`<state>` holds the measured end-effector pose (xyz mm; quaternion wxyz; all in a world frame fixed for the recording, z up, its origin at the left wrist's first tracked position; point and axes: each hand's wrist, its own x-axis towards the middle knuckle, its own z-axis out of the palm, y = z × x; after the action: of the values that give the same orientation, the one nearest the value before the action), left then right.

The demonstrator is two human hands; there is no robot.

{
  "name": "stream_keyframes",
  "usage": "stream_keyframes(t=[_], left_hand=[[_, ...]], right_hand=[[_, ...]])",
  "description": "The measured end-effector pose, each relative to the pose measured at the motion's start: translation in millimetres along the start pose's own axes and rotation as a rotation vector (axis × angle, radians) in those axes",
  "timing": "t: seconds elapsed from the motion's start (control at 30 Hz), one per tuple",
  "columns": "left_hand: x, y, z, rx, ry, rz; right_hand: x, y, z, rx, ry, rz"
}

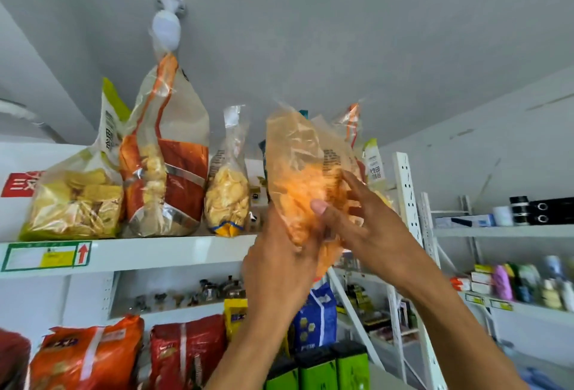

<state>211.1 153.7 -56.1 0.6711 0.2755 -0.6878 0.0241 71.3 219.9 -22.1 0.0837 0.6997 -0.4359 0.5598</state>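
Observation:
A clear bag of orange snack chips [298, 166] is raised in front of the top shelf [174, 250], blurred by motion. My left hand [279, 262] grips its lower end from below. My right hand [344, 215] holds its right side, thumb pressed on the front and fingers spread behind. Three other snack bags stand on the shelf to the left: a yellow-green bag [77, 200], a tall orange-striped bag [164, 166] and a slim bag of pale chips [228, 191]. More bags [369, 153] are partly hidden behind the held one.
Lower shelves hold red and orange packets [136, 355], green boxes [329, 368] and a blue bag [316, 315]. White racks [407, 197] at the right carry bottles and boxes [521, 284]. A lamp [166, 28] hangs from the ceiling above the shelf.

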Motion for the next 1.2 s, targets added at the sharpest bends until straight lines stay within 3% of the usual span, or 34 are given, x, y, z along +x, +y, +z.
stream_keyframes(t=[0.07, 0.17, 0.27, 0.33, 0.4, 0.53, 0.7, 0.77, 0.9, 0.97, 1.1, 1.2], left_hand=[[-22, 15, 10, 0.157, -0.057, 0.087], [-45, 27, 21, -0.138, -0.262, 0.122], [-35, 19, 16, -0.381, -0.204, 0.129], [-15, 2, 14, -0.538, -0.076, 0.029], [10, -10, 10, -0.633, -0.058, -0.081], [43, -18, -7, -0.715, -0.345, -0.326], [56, -40, -21, -0.863, -0.534, -0.403], [52, -43, -21, -0.891, -0.509, -0.41], [46, -46, -19, -0.799, -0.279, -0.382], [41, -42, -18, -0.681, -0.201, -0.326], [31, -27, -11, -0.546, -0.065, -0.205], [20, -15, -14, -0.56, -0.156, -0.14]], right_hand=[[-3, -7, 1, 0.076, 0.05, -0.014], [-6, -10, 1, 0.033, 0.272, 0.009], [-8, -2, -19, 0.078, 0.418, -0.029], [-9, 7, -36, 0.154, 0.404, 0.015], [-9, 14, -48, 0.327, 0.349, 0.09], [-7, 25, -62, 0.679, 0.239, 0.185], [-7, 35, -58, 0.867, 0.17, 0.319], [-5, 33, -51, 0.798, 0.191, 0.336], [-1, 29, -43, 0.127, 0.426, 0.23], [-6, 22, -37, 0.002, 0.459, 0.127], [-28, -10, -1, 0.247, 0.058, 0.104], [-29, -18, 20, 0.201, 0.034, 0.098]])
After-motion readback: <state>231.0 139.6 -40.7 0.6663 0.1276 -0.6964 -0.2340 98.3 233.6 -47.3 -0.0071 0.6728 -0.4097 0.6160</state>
